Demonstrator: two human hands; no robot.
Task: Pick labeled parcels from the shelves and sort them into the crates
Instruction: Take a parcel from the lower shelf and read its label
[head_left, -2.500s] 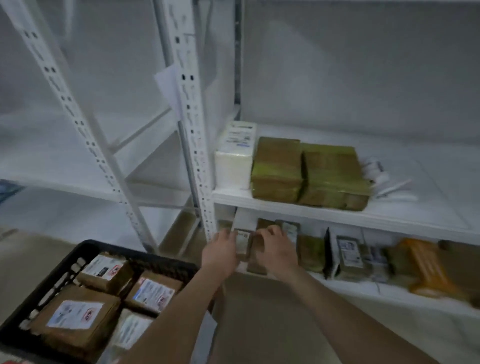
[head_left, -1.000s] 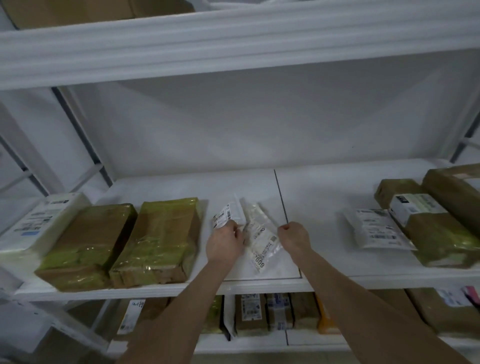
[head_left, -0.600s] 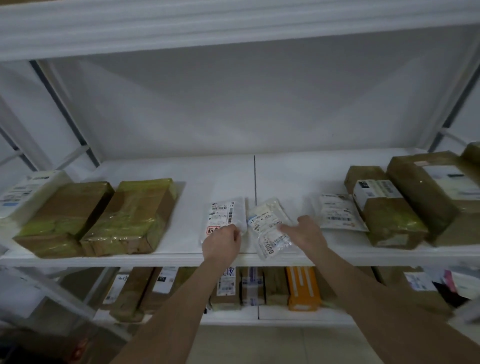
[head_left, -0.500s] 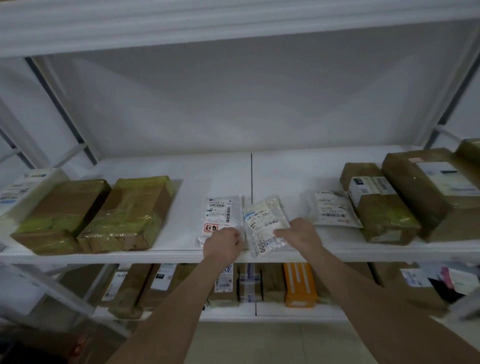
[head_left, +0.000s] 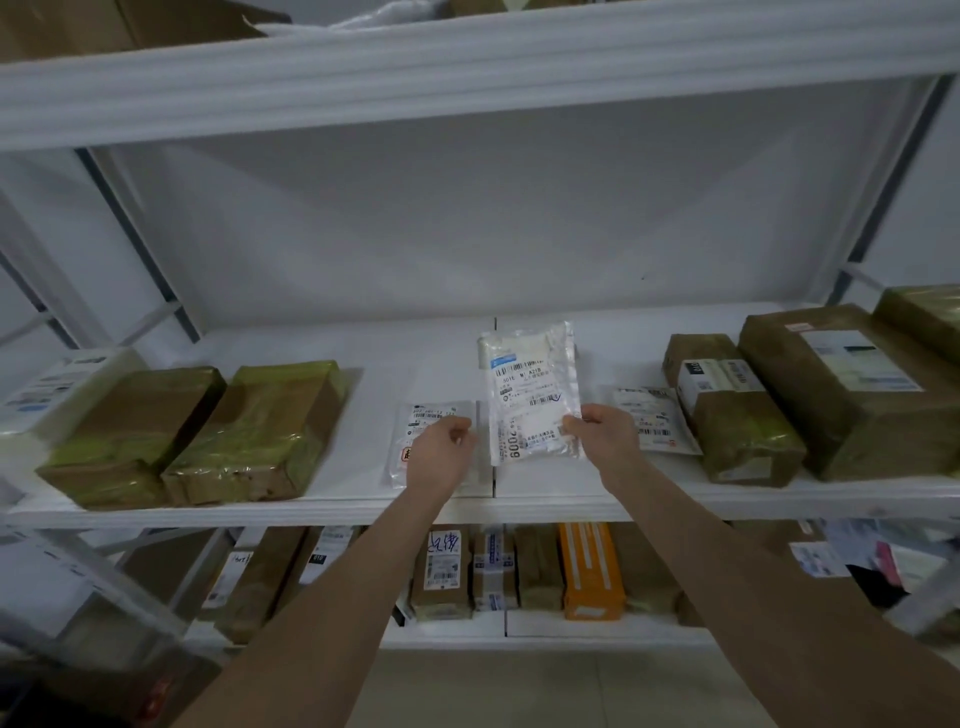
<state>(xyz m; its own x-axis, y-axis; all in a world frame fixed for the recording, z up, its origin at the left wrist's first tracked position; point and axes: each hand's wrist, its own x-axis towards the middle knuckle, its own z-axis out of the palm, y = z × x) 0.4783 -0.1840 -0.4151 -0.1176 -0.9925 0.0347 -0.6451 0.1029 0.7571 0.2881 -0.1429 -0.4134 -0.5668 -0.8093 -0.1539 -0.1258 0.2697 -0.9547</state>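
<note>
One clear plastic parcel (head_left: 532, 395) with a white barcode label stands upright above the middle shelf (head_left: 363, 499). Right hand (head_left: 602, 434) pinches its lower right corner; left hand (head_left: 441, 452), loosely curled, hovers just beside it, grasping nothing.

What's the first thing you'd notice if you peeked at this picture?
Probably the clear plastic parcel with its white label, held up at the middle of the shelf by the right hand, while the left hand hovers open beside it over a flat white parcel. Next, the bright orange box on the shelf below stands out among the brown taped parcels.
</note>
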